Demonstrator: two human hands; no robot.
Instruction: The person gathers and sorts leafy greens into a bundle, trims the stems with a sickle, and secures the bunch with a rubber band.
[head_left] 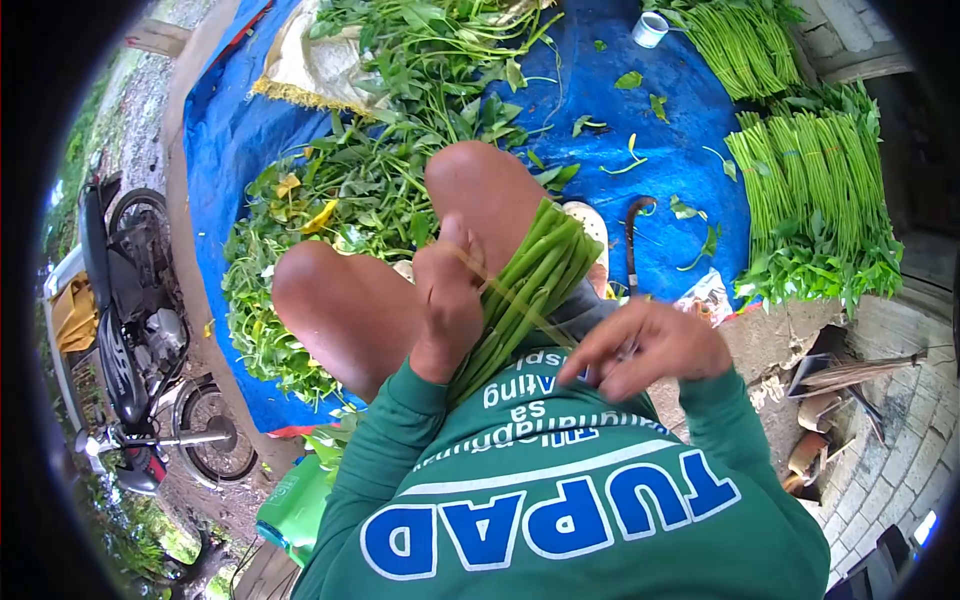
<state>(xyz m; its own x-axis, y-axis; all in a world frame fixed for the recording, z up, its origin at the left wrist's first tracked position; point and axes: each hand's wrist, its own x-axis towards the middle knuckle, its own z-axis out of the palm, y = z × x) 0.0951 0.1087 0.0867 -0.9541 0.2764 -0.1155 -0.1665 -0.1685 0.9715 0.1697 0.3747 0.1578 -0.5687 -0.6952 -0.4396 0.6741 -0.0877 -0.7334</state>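
Note:
My left hand (448,295) is closed around a bunch of green leafy-vegetable stems (530,290), which looks like water spinach and slants across my lap against my shirt. A thin, yellowish rubber band (515,300) stretches over the stems from my left fingers toward my right hand (650,352). The fingers of that right hand are bent and slightly blurred, and they seem to pinch the band's end. Loose leafy greens (370,190) lie in a heap around and beyond my knees.
A blue tarp (690,165) covers the ground. Tied stem bundles (815,180) are stacked at right, with more bundles (740,50) behind. A curved dark tool (631,240), a white cup (649,30) and a pale sack (315,60) lie on it. A motorcycle (140,330) stands at left.

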